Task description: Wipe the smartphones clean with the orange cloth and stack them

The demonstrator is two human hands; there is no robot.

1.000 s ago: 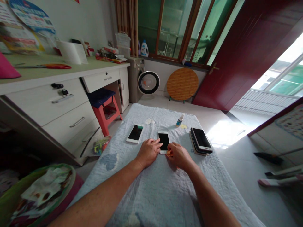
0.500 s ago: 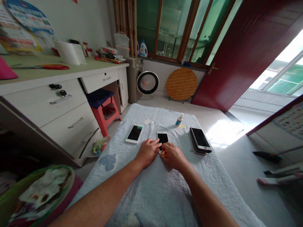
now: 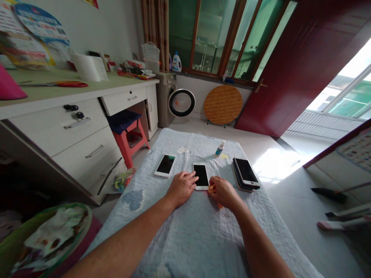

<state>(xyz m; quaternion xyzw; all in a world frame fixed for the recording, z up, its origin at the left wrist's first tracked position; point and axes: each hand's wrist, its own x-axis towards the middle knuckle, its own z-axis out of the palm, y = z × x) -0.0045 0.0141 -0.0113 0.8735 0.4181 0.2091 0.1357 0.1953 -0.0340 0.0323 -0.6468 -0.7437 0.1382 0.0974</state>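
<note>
A white smartphone [image 3: 202,175] with a dark screen lies face up on the blue cloth, between my hands. My left hand [image 3: 183,186] rests flat at its left edge, fingers stretched out, the fingertips touching the phone. Bunched in my right hand [image 3: 224,191] is an orange cloth [image 3: 212,189], held just beside the phone's lower right corner. Another white smartphone [image 3: 165,165] lies face up to the left. On the right is a stack of phones [image 3: 246,172], the top one with a white front. A small spray bottle [image 3: 220,149] stands upright beyond them.
The blue cloth [image 3: 185,239] covers the surface under my hands. A desk with drawers [image 3: 78,133] and a red stool [image 3: 131,135] stand at the left. A full waste bin [image 3: 87,220] is at the lower left. A washing machine [image 3: 165,98] with its door open stands behind.
My right hand has moved right with the orange cloth, from over the phone's lower part to beside its corner. More of the screen shows. My left hand stays at the phone's left edge.
</note>
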